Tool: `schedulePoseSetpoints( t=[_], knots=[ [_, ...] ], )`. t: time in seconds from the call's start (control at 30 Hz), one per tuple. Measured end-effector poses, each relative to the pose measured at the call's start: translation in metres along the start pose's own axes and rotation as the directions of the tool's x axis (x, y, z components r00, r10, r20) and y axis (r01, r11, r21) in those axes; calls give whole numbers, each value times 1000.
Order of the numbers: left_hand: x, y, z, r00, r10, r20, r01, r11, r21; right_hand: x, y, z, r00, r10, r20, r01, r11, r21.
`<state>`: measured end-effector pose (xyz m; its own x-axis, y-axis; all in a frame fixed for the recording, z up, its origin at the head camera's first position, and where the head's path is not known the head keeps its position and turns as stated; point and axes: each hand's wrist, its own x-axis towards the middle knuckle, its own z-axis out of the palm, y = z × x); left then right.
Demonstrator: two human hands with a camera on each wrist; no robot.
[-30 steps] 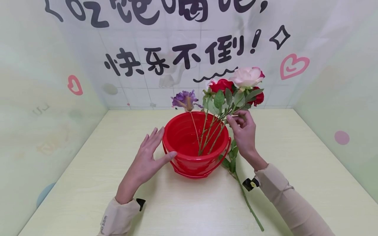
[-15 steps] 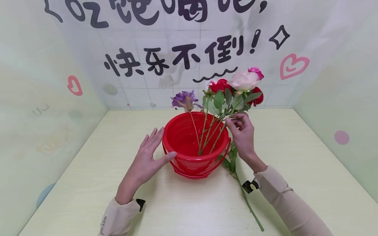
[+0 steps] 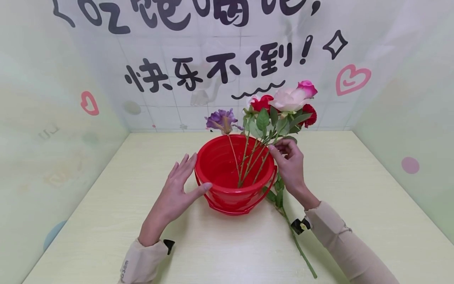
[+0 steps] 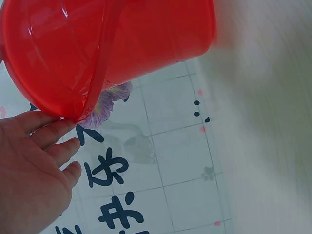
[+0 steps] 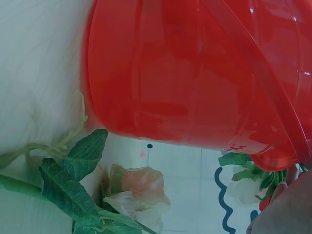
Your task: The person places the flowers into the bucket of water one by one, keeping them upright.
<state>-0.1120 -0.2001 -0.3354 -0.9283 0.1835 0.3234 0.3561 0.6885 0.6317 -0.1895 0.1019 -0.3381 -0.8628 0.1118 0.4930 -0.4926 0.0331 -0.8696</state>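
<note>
A red plastic bucket [image 3: 232, 199] stands mid-table, its handle lowered at the front. My left hand [image 3: 172, 195] rests against its left rim, thumb and fingers extended. At the right rim, my right hand [image 3: 293, 163] pinches the stem of a pale pink rose [image 3: 289, 99] between thumb and fingers, the stem slanting down into the bucket. A magenta bud [image 3: 307, 89] sits beside that bloom. Also leaning in the bucket are a purple iris-like flower [image 3: 222, 120], a red rose [image 3: 261, 103] and a ruffled red flower [image 3: 310, 115]. The right wrist view shows few fingers.
Right of the bucket, another flower lies on the table, its green stem [image 3: 297, 244] pointing toward the front edge. Its leaves [image 5: 70, 192] and a peach-white bloom [image 5: 141, 187] show in the right wrist view. Behind the table hangs a printed wall sheet [image 3: 170, 114].
My right hand has shifted slightly left and down, drawing the pale pink rose left, so the magenta bud shows more. My left hand and the bucket have stayed in place.
</note>
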Motion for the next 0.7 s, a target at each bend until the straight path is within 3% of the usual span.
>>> schedulePoseSetpoints(
  t=[0.7],
  knots=[
    [0,1,-1,1000,-8,8,9,1000,-3,-3,2,-1,1000,24,12,-24,1000,2]
  ],
)
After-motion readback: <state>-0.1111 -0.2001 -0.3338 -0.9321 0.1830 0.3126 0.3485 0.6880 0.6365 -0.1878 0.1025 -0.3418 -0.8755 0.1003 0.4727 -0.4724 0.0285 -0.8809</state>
